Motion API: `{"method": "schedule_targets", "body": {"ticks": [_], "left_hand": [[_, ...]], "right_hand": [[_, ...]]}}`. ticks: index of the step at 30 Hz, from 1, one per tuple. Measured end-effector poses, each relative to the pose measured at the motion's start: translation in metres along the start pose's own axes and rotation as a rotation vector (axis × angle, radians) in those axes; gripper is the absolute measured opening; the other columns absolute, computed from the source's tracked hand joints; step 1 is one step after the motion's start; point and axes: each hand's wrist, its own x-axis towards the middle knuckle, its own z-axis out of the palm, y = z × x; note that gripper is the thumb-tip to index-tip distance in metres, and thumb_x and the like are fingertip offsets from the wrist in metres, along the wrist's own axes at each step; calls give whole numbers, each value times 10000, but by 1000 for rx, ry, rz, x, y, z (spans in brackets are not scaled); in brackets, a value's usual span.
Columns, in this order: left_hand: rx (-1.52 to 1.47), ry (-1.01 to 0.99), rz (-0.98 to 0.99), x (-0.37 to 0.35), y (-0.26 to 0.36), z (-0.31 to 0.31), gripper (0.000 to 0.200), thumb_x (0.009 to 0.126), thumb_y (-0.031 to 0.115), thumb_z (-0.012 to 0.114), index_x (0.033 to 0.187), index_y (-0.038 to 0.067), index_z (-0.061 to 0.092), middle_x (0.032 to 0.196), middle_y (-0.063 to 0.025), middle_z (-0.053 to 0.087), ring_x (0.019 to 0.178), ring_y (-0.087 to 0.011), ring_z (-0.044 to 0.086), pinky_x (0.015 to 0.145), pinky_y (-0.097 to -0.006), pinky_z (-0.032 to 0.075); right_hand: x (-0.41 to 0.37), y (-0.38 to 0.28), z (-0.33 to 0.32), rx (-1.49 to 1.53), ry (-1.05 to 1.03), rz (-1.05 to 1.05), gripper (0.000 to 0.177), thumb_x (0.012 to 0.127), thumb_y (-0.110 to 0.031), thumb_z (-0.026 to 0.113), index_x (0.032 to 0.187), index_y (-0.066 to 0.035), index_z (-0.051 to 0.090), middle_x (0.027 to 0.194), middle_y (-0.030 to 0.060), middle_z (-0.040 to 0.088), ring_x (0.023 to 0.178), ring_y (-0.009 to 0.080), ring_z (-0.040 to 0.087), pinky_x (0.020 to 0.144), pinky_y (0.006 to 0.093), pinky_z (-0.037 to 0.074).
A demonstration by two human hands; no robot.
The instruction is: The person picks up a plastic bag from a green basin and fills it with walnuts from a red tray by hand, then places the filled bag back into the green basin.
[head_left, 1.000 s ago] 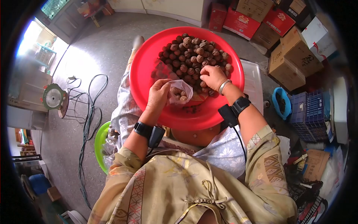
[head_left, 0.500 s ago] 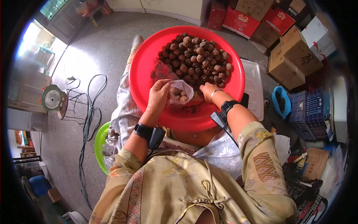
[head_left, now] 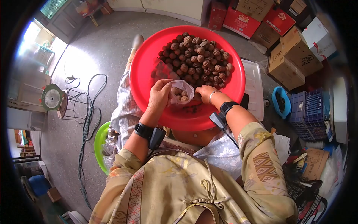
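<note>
The clear plastic bag (head_left: 181,91) is small, thin and crumpled. It sits low inside the red basin (head_left: 146,76), on the near side of the walnut heap (head_left: 197,59), between the two hands. Through its film I can make out four or five brown, wrinkled walnuts; some overlap, so the count is rough.

The left hand (head_left: 158,98) has its fingers curled shut on the bag's left edge, pinching the plastic and keeping the mouth up. The right hand (head_left: 205,93) is pressed against the bag's right side with the fingers bent inwards. I cannot tell whether it grips a nut or the plastic, as the fingertips are hidden.

One bag, one red basin across the person's lap, one heap of loose walnuts, dozens of them and too many to count. Each wrist carries one black strapped device, and the right has one thin bracelet as well.

One green basin (head_left: 99,143) stands on the floor to the left. Stacked cardboard boxes (head_left: 294,56) and one blue crate (head_left: 309,115) are off to the right.
</note>
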Motion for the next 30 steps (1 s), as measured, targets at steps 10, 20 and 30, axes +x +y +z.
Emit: {"method": "schedule_targets", "body": {"ticks": [10,20,30], "left_hand": [[18,4,-3,-1,1,1,246,982,166,520,1147,-5,583,623,-26,545,413,-83,455,360,-223,352],[29,-7,-2,-2,1,2,253,982,167,517,1160,1,585,629,-29,544,415,-88,454,362,-228,356],[33,-23,-1,0,0,0,249,982,163,517,1157,0,587,620,-31,543,406,-90,449,356,-232,351]], "right_hand": [[2,-2,2,-58,-76,65,475,801,-63,604,1270,-137,592,1258,183,619,1200,353,580,991,426,494],[-1,-6,7,-299,-210,-73,433,784,-221,646,1199,-104,684,1237,130,660,1116,267,648,937,387,531],[-2,-13,13,-101,-397,103,549,699,-350,729,1139,-24,695,1127,208,687,1074,318,662,894,383,539]]}}
